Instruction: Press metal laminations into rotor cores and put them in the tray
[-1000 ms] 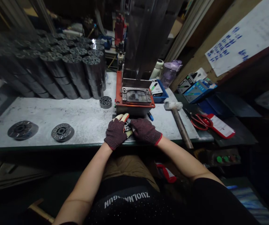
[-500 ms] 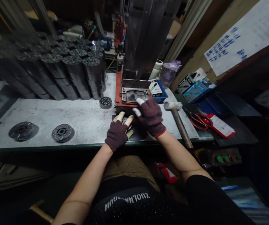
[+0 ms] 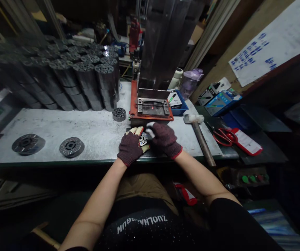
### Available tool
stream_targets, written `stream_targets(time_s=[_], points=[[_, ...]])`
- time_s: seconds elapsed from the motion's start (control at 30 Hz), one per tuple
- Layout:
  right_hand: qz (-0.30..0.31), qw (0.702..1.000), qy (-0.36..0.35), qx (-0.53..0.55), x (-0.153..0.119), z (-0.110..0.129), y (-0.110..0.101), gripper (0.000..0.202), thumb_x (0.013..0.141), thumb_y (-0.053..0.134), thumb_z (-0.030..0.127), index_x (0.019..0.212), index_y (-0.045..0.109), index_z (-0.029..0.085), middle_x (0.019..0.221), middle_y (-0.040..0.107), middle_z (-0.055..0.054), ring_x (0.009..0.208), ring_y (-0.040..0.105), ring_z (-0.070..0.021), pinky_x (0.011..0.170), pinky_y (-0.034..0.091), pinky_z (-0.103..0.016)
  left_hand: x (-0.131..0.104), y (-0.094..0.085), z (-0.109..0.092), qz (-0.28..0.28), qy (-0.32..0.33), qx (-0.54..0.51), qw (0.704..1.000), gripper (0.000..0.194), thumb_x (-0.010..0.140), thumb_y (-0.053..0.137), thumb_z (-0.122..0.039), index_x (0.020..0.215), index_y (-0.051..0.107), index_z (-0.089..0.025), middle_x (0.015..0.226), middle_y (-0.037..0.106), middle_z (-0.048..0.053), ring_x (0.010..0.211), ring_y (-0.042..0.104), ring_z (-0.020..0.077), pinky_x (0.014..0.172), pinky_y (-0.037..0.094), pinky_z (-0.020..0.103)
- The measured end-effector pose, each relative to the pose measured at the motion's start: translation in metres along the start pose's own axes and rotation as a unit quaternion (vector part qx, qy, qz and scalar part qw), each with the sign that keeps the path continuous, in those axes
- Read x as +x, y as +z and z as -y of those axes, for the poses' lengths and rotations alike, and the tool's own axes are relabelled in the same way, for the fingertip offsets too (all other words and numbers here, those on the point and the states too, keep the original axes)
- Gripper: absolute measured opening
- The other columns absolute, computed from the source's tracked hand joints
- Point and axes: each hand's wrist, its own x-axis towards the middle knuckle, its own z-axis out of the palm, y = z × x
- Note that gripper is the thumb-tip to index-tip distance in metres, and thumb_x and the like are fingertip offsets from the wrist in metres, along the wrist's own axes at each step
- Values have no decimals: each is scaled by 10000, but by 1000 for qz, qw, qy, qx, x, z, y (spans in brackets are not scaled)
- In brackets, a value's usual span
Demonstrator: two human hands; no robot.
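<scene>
A slotted metal disc (image 3: 143, 139) lies at the front of the bench, just below the orange-based fixture (image 3: 152, 109). My left hand (image 3: 131, 146), in a dark knit glove with pale fingertips, wraps round the left side of this disc and holds it. Close by on the right is my right hand (image 3: 165, 138), gloved the same way. Its fingers are curled in near the disc's edge, and whatever they pinch is hidden. The fixture has a metal frame with a small red light spot in its middle, and a tall clear guard (image 3: 163, 45) rises behind it.
Stacked metal cylinders (image 3: 84, 80) fill the back left. Separate discs lie at left (image 3: 27, 143), (image 3: 71, 147) and beside the fixture (image 3: 119, 114). Right of the fixture are a mallet (image 3: 199, 136), red-handled scissors (image 3: 222, 136), a blue tray (image 3: 180, 108) and a purple bottle (image 3: 191, 82).
My right hand has drawn back from the fixture, down and left toward the disc, its fingers curling. My left hand stays on the disc, which now shows more. A red spot now shows in the fixture.
</scene>
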Motion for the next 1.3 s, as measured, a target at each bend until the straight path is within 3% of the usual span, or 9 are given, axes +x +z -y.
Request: stream_targets(time_s=[0.13, 0.37, 0.47, 0.6, 0.73, 0.9, 1.07, 1.23, 1.3], points=[[152, 987, -46, -23, -14, 14, 3, 291, 995, 475, 291, 1148, 704, 197, 1072, 758, -114, 990, 689, -258, 776, 459, -314, 2, -3, -1, 8, 3, -6, 1000, 782, 760, 744, -405, 1456, 472, -176, 1420, 561, 144, 1278, 539, 323, 1092, 430, 451], [213, 975, -37, -55, 14, 35, -15, 383, 1018, 435, 289, 1316, 636, 158, 1141, 733, -194, 995, 707, -308, 780, 496, -382, 0, 2, 2, -3, 6, -12, 1000, 786, 729, 761, -348, 1445, 484, -179, 1387, 587, 133, 1288, 538, 311, 1116, 416, 431], [120, 992, -12, -29, 14, 25, -12, 374, 1021, 435, 337, 1227, 694, 164, 1110, 738, -166, 1003, 681, -288, 834, 485, -376, 0, 4, 4, -13, 10, -17, 1000, 783, 757, 763, -402, 1449, 473, -180, 1386, 584, 139, 1280, 544, 304, 1114, 418, 436], [-108, 993, 39, -41, 18, -4, -8, 481, 1011, 443, 387, 1386, 588, 123, 1253, 663, -191, 1180, 558, -332, 1011, 400, -466, -1, 4, 3, -7, 4, -10, 1000, 787, 788, 751, -471, 1463, 454, -196, 1404, 568, 143, 1278, 541, 320, 1089, 430, 468], [-144, 989, -3, -39, 43, -23, -9, 515, 985, 490, 430, 1378, 588, 113, 1328, 620, -176, 1221, 495, -338, 1078, 321, -490, 0, 3, 2, 0, -5, -10, 1000, 805, 789, 753, -487, 1470, 445, -189, 1418, 559, 149, 1298, 528, 327, 1103, 415, 477], [-95, 995, -19, -38, 52, -22, -18, 371, 991, 469, 319, 1220, 694, 132, 1128, 703, -159, 1089, 568, -309, 949, 398, -422, -1, 3, 3, 0, 4, -4, 1000, 825, 776, 768, -489, 1468, 453, -169, 1414, 559, 153, 1298, 525, 323, 1107, 415, 459], [-72, 997, 8, 20, 12, -4, -4, 376, 1029, 403, 295, 1261, 664, 158, 1150, 731, -131, 1047, 646, -242, 887, 446, -327, -1, 4, 4, -8, 7, -10, 1000, 789, 787, 750, -464, 1461, 462, -170, 1411, 563, 150, 1283, 537, 313, 1093, 425, 443], [136, 990, -37, -11, -8, 12, 3, 327, 983, 483, 294, 1215, 671, 161, 1048, 755, -151, 956, 702, -275, 762, 471, -328, 0, 1, 2, 5, 6, -17, 1000, 774, 761, 749, -377, 1463, 463, -216, 1429, 558, 114, 1296, 529, 304, 1105, 415, 433], [178, 982, -54, -39, -3, 16, -2, 354, 1002, 453, 319, 1252, 655, 170, 1029, 757, -170, 955, 712, -297, 742, 472, -342, 0, -1, 1, 9, -1, -14, 1000, 783, 755, 754, -389, 1463, 467, -216, 1420, 561, 120, 1286, 533, 313, 1092, 423, 440]])
